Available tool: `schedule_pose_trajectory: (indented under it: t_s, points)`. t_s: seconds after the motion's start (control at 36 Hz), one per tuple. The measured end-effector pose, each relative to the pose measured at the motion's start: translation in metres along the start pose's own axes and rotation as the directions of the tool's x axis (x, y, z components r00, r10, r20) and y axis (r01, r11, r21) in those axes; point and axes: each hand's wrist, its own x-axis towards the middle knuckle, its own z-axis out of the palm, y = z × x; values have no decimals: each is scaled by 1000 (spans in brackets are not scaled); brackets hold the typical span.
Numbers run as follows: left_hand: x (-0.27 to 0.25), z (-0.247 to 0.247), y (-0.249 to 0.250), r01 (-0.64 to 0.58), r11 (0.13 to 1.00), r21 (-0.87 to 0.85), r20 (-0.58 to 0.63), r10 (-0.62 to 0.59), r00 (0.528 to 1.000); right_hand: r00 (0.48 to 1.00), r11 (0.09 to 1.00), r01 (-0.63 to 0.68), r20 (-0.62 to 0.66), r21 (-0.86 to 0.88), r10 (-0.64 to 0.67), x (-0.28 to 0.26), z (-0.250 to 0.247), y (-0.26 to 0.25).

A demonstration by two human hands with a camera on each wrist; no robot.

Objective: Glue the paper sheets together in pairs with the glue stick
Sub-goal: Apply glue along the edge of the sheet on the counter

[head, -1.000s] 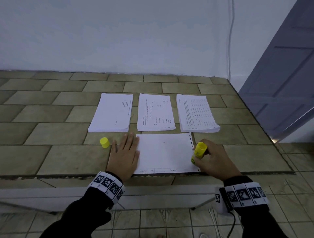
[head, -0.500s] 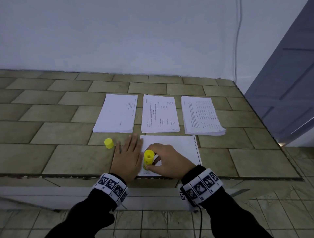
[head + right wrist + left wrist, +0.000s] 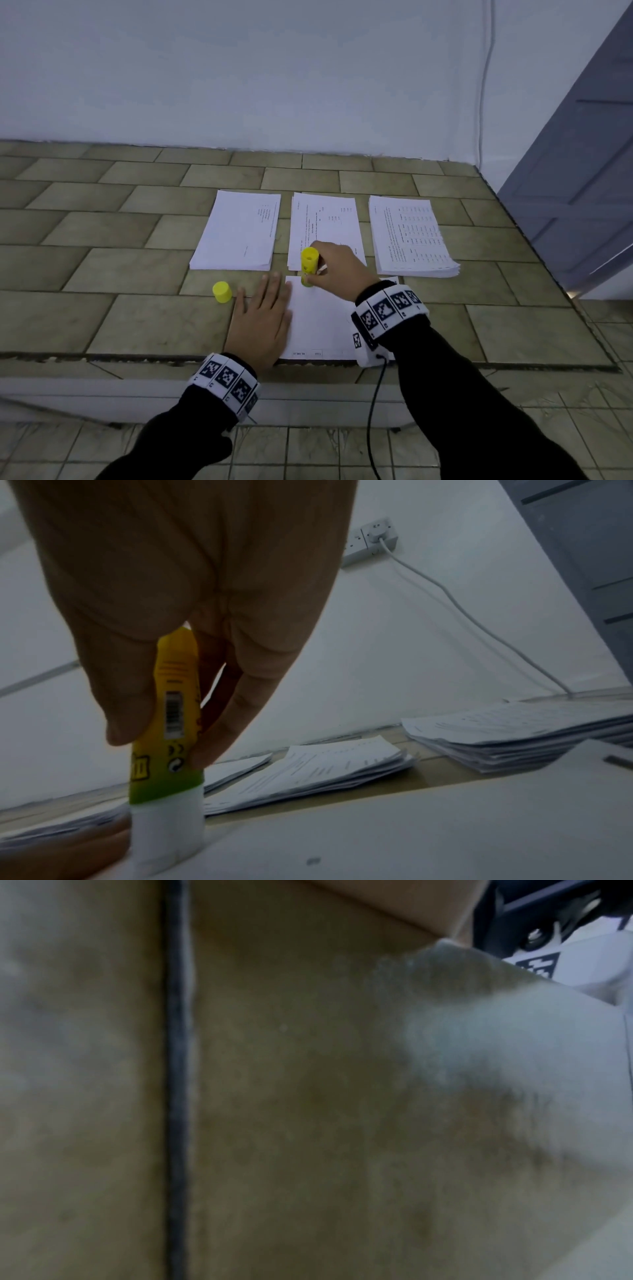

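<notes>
Head view: your right hand [image 3: 337, 265] pinches the yellow plastic glue stick [image 3: 309, 263]; left hand [image 3: 263, 318] flat, pinning the flimsy white paper sheet [image 3: 318, 325] beside it. Grip the stick low, since the paper likely creases.

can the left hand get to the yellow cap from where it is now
Probably yes. The left hand lies flat, pressing the left edge of the single sheet, and the yellow cap stands on bare tile just beyond its outer fingers, nothing between. Reaching would mean letting go of the sheet.
</notes>
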Motion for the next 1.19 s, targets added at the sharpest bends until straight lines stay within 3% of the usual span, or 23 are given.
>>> schedule_pose_trajectory:
  t_s: [0.19, 0.47, 0.64, 0.97, 1.19]
  points:
    - [-1, -2, 3, 6, 1000, -24, -7, -7, 1000, 1000, 993, 2, -16, 121, 0, -46, -14, 15]
    - [-1, -11, 8, 35, 997, 73, 98, -42, 994, 996, 984, 59, 61, 170, -70, -101, -15, 24]
    - [-2, -10, 7, 23, 999, 42, 73, -26, 997, 994, 988, 66, 73, 137, -77, -90, -19, 24]
    - [-1, -12, 8, 39, 999, 31, 78, -41, 996, 997, 999, -50, -58, -20, 49, -19, -39, 45]
    - [-2, -11, 8, 36, 999, 28, 67, -38, 997, 992, 995, -73, -100, 69, 79, -48, -48, 48]
